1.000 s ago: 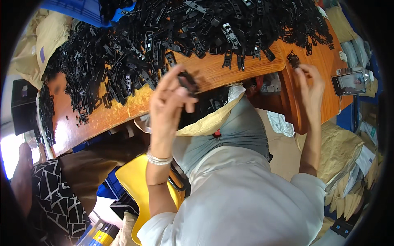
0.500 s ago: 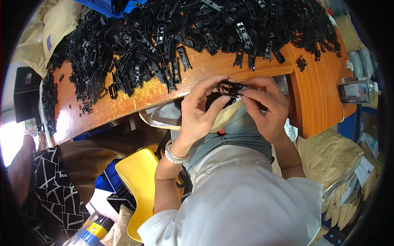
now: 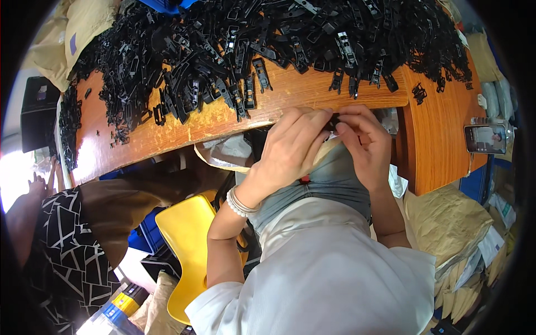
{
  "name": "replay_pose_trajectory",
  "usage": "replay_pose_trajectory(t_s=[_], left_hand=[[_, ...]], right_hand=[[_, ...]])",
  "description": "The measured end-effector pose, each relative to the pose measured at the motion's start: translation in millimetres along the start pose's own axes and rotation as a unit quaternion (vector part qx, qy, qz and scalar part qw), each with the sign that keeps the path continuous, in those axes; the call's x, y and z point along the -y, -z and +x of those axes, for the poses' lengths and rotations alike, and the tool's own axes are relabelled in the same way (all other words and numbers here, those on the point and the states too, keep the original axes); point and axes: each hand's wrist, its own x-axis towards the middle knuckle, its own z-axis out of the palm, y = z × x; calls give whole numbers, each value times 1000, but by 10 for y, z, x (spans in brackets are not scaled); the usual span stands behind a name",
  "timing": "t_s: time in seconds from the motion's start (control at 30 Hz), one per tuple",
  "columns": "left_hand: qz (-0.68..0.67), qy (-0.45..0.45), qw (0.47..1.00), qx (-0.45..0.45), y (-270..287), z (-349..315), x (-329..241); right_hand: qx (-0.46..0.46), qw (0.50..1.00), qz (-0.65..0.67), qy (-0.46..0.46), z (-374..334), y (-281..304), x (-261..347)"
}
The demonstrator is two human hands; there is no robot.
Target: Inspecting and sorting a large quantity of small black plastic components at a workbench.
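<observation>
Left grip (image 3: 293, 142) is closed with the back of the hand upward, its bent fingers on the left end of a small black part (image 3: 333, 123), most of which they hide; the right grip (image 3: 365, 142) is nearly closed, thumb and forefinger pinching the right end of it; the piece sits between the two hands, just off the near edge of the bench (image 3: 363, 99); below to the left, an open sack (image 3: 229, 152) shows a pale lining.

At far left is another person's hand (image 3: 38, 187); above it, a black box (image 3: 39, 120) carries a small pale label, too blurred to read; next, a tan sack (image 3: 92, 25) bears a purple patch; a wide heap of black clip-like parts (image 3: 223, 53) covers the back of the bench; one dark piece (image 3: 419, 94) lies at its right; a phone (image 3: 486, 139) stands beyond, its lit screen showing a person; lower down, a white packet (image 3: 490, 245) has a marking too small to read, beside brown paper (image 3: 446, 223).
</observation>
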Motion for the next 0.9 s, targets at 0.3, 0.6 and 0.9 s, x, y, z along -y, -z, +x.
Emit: replay_pose_trajectory(t_s=[0.3, 0.6, 0.9], left_hand=[[174, 66, 975, -124, 207, 90, 433], [246, 246, 930, -115, 480, 135, 712], [-92, 255, 962, -34, 497, 109, 69]], right_hand=[[-66, 982, 152, -91, 47, -19, -191], [-65, 979, 171, -85, 161, -32, -238], [-3, 954, 269, -132, 306, -144, -35]])
